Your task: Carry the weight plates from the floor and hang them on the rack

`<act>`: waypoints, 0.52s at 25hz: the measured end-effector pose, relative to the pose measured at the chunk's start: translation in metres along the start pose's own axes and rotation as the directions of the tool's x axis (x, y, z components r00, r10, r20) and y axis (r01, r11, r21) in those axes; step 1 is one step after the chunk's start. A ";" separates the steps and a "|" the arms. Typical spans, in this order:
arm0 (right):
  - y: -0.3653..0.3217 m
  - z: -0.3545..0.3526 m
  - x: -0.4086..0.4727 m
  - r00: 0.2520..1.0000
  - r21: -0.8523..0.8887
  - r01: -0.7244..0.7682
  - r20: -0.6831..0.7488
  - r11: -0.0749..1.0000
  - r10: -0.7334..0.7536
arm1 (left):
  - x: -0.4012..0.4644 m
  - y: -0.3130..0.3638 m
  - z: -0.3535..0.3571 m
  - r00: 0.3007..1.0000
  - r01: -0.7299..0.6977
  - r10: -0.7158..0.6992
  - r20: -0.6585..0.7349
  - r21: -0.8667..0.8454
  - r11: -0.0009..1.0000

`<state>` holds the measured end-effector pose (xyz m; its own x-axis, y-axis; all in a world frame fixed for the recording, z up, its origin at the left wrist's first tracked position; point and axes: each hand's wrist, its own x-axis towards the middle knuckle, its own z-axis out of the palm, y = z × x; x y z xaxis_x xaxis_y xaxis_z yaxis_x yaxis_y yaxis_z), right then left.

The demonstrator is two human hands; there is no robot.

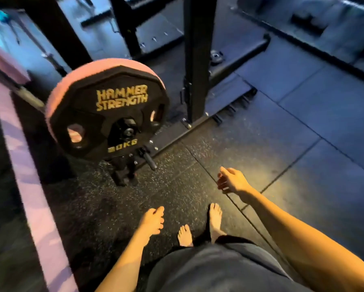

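20kg weight plate [107,110] hangs on bar at 10 o'clock, pink disc [71,81] behind; rack upright [196,60] at 12. Left hand [152,221] & right hand [231,181] empty, fingers loosely curled, over rubber floor [282,144]

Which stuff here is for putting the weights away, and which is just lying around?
For the job:
- big black weight plate, already hanging on a peg
- rack upright
- small plate on the floor behind the rack
- left hand and right hand, both empty

Just there:
- short peg sticking out low down
- rubber floor mats
- bare feet
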<state>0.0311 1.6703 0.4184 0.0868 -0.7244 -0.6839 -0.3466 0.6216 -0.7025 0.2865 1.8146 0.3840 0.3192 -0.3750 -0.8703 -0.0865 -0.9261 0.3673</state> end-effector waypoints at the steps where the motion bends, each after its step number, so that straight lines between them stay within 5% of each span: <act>1: 0.028 -0.008 -0.009 0.996 0.032 -0.085 -0.022 0.996 0.086 | 0.002 -0.011 0.010 0.998 0.040 -0.044 0.051 0.086 0.995; 4: 0.103 -0.042 -0.043 0.950 0.102 -0.281 -0.114 0.954 0.292 | 0.006 -0.030 0.032 0.975 0.054 -0.128 0.184 0.362 0.931; 7: 0.174 -0.083 -0.087 0.876 0.202 -0.380 -0.235 0.903 0.422 | 0.010 -0.014 0.052 0.956 -0.103 -0.122 0.266 0.698 0.709; 13: 0.281 -0.135 -0.148 0.769 0.303 -0.464 -0.330 0.833 0.548 | 0.009 0.075 0.144 0.928 -0.356 0.030 0.371 0.860 0.367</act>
<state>-0.2052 1.9123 0.3491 -0.4314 -0.3144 -0.8456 -0.0458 0.9437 -0.3275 0.1468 1.7355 0.3566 -0.0567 -0.3915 -0.9184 -0.9566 -0.2422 0.1623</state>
